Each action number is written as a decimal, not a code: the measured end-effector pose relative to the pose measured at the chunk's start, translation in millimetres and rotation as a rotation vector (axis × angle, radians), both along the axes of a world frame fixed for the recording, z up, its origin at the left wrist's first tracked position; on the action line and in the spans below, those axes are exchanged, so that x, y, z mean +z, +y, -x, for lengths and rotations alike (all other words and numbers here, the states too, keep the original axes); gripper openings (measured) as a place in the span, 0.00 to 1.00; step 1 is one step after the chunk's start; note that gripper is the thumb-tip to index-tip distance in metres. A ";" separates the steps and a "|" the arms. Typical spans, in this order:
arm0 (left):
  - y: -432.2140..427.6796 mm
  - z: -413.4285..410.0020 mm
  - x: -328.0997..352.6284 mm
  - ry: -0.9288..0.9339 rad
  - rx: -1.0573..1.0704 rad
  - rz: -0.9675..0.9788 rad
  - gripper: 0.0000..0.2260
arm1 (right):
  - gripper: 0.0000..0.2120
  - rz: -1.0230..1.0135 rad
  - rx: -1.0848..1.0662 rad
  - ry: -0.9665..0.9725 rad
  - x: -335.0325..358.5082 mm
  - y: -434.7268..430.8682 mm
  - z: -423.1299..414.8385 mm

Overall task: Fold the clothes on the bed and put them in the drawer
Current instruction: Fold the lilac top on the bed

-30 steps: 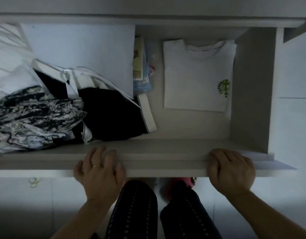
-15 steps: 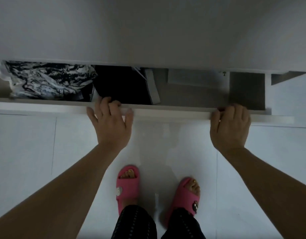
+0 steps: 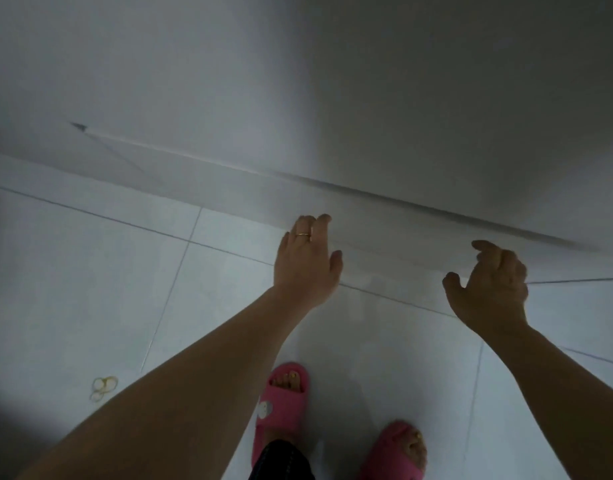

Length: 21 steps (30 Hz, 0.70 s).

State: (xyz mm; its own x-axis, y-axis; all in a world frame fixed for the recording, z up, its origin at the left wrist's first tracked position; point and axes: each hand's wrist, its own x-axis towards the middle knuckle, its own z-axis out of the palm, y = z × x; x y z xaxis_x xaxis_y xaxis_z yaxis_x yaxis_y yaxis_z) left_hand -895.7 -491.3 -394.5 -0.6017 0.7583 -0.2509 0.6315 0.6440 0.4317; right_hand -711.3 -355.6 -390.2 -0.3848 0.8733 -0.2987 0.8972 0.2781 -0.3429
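I see the flat white drawer front (image 3: 229, 192) sitting flush with the cabinet, so the clothes are hidden, presumably inside. My left hand (image 3: 307, 261) reaches toward it with near-straight fingers. My right hand (image 3: 488, 282) hangs loosely curled nearby; both hands are empty, which suits a closing push.

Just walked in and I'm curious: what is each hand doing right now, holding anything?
Left hand: open, fingers mostly straight, holding nothing.
Right hand: open, fingers loosely curled, holding nothing.
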 end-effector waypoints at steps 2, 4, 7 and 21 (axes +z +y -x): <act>-13.6 6.0 26.5 -0.093 0.094 0.027 0.20 | 0.20 0.168 0.072 0.040 26.1 -10.0 12.4; -32.7 11.1 60.3 -0.250 0.261 0.034 0.15 | 0.16 0.264 0.127 0.081 62.9 -34.1 29.1; -83.3 11.2 119.6 -0.556 0.570 -0.133 0.06 | 0.11 0.384 0.190 0.175 121.7 -88.5 50.8; -396.3 -125.7 357.5 -0.682 1.797 -0.801 0.03 | 0.12 0.683 0.887 0.192 337.7 -270.2 66.0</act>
State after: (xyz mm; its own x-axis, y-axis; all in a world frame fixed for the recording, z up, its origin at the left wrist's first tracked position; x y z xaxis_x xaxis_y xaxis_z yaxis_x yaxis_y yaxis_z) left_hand -769.9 -887.6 -37.1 -0.6033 -0.4004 -0.6897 -0.6853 -0.1819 0.7052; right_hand -777.4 -625.8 -52.6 -0.8771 -0.0530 -0.4773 0.3933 0.4909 -0.7774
